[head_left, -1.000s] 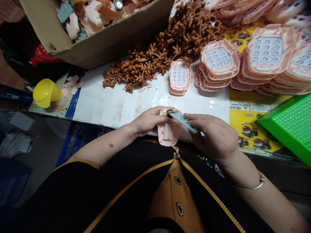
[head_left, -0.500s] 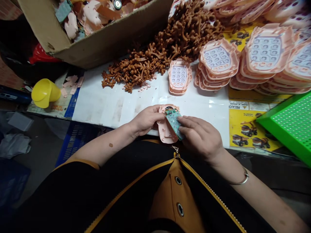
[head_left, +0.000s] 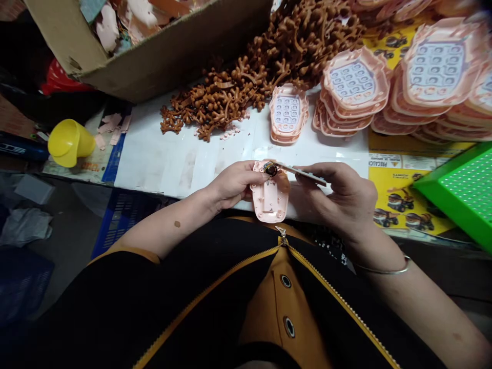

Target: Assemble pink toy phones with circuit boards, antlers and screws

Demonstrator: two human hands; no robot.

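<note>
My left hand [head_left: 240, 185] is closed on the left edge of a pink plastic toy shell [head_left: 270, 202], its hollow inside facing up. The thumb rests by a small round speaker [head_left: 270, 168] at the shell's upper end. Between the thumb and fingers of my right hand [head_left: 342, 197] is a thin circuit board [head_left: 303, 173], tilted up nearly edge-on above the shell's right side. Its near end lies close to the speaker; whether a wire joins them I cannot make out.
Behind my hands stand stacked pink shells with keypads [head_left: 288, 115] and a heap of brown antler-shaped parts [head_left: 226, 95]. A cardboard box [head_left: 126, 77] of parts is at the back left, a yellow cup [head_left: 71, 143] at the left, a green perforated tray [head_left: 461, 189] at the right.
My right hand has moved right and swung the circuit board up off the shell, turning it edge-on. The shell's inside and the speaker now show more. My left thumb has shifted toward the speaker.
</note>
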